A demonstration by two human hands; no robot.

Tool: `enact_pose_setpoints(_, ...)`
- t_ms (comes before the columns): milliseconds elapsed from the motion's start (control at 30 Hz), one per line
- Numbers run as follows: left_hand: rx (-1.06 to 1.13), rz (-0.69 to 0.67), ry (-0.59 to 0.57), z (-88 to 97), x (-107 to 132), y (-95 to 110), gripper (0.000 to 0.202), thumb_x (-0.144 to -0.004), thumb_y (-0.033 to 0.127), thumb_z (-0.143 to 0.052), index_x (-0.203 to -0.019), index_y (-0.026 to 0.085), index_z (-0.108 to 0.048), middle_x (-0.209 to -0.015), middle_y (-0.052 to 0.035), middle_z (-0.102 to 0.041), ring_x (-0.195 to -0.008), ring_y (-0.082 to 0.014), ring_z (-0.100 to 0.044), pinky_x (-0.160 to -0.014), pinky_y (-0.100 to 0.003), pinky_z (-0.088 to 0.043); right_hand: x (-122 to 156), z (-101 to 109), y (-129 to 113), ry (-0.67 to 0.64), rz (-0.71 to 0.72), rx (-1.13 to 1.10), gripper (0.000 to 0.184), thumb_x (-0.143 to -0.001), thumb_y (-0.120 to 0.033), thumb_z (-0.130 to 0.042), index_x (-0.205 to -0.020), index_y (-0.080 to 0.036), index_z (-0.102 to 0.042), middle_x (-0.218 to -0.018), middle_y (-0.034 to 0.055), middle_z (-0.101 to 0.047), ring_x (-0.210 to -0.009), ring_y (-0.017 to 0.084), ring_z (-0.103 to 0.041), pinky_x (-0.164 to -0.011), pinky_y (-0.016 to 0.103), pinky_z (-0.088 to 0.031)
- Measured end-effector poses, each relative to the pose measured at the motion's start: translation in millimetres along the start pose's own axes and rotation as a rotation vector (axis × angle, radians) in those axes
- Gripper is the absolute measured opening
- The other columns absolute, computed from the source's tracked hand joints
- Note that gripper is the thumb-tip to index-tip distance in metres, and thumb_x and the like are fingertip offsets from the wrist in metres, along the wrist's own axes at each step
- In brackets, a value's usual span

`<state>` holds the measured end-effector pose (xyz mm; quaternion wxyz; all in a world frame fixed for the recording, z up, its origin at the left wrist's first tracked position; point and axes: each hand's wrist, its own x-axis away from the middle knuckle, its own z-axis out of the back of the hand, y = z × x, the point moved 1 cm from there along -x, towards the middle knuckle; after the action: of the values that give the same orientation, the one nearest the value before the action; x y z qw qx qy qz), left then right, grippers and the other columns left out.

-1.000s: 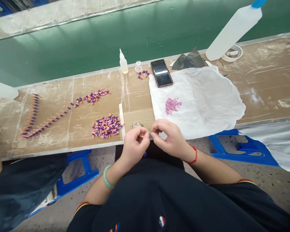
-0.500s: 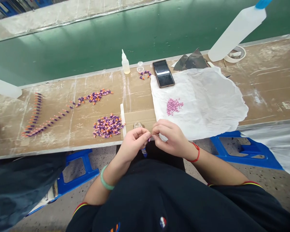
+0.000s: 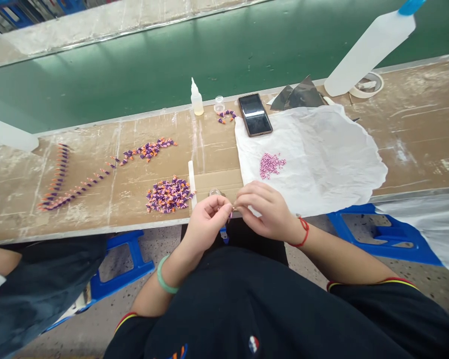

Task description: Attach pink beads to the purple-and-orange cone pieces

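Note:
My left hand (image 3: 207,222) is closed in a pinch at the table's front edge, with a green bangle on its wrist. A tiny purple piece (image 3: 230,216) shows at its thumb and fingertip. My right hand (image 3: 267,209), a red string round the wrist, pinches close against the left fingertips; what it holds is too small to make out. Just behind my hands lies a small clear glass-like item (image 3: 215,192), partly covered. To the left is a heap of small purple and orange pieces (image 3: 168,194). On a white cloth (image 3: 322,159) lie many tiny pink bits (image 3: 271,165).
A phone (image 3: 255,114) overlaps the cloth. Behind stand a small dropper bottle (image 3: 196,99) and a clear little cup (image 3: 219,103). A tall white bottle (image 3: 370,55) and a tape roll (image 3: 366,86) are at right. Another person's arm (image 3: 2,259) shows at far left.
My two hands stay together at nearly the same spot, with slight finger movement. The other person's hand at far left has left the tabletop, and a forearm now shows lower down.

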<state>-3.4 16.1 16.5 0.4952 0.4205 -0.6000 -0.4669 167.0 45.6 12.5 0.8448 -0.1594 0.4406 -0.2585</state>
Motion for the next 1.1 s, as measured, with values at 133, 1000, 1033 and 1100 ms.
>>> enact_pose_setpoints(133,-0.508,-0.521,0.195,-0.1,7.4,9.4,0.017,-0.088,0.016,-0.056,-0.071,0.018,-0.056,-0.059,0.0034,-0.054,-0.053,-0.0086,-0.046,-0.052,-0.021,-0.037,-1.4,-0.7,-8.1,-0.039,-0.488,-0.423,0.008,-0.089,-0.017,-0.053,-0.083,-0.021,-0.056,-0.076,0.0012,-0.061,-0.068,0.015,-0.058,-0.063,0.028,-0.050)
enact_pose_setpoints(1000,-0.347,-0.391,0.219,42.2,9.8,-8.9,0.011,-0.090,0.028,-0.067,-0.087,0.018,-0.069,-0.077,-0.0028,-0.072,-0.058,-0.0115,-0.063,-0.055,-0.021,-0.051,-19.3,-6.9,4.6,-0.178,-0.330,-0.307,0.014,-0.092,-0.013,-0.047,-0.081,-0.021,-0.048,-0.073,-0.0008,-0.053,-0.063,0.012,-0.048,-0.060,0.024,-0.041)
enact_pose_setpoints(1033,-0.306,-0.334,0.212,46.9,9.5,-13.6,0.012,-0.088,0.029,-0.068,-0.084,0.018,-0.069,-0.074,-0.0026,-0.071,-0.055,-0.0109,-0.061,-0.053,-0.021,-0.049,-21.4,-8.8,12.2,-0.220,-0.268,-0.231,0.014,-0.093,-0.013,-0.046,-0.080,-0.021,-0.046,-0.073,-0.0005,-0.052,-0.063,0.012,-0.047,-0.061,0.025,-0.040)
enact_pose_setpoints(1100,-0.233,-0.236,0.199,53.8,8.8,-23.3,0.013,-0.084,0.030,-0.072,-0.082,0.017,-0.070,-0.070,-0.0018,-0.069,-0.050,-0.0097,-0.057,-0.049,-0.021,-0.047,-26.9,-14.7,27.9,-0.350,-0.160,-0.081,0.016,-0.092,-0.013,-0.044,-0.079,-0.021,-0.044,-0.071,0.0004,-0.051,-0.063,0.014,-0.045,-0.061,0.026,-0.037)
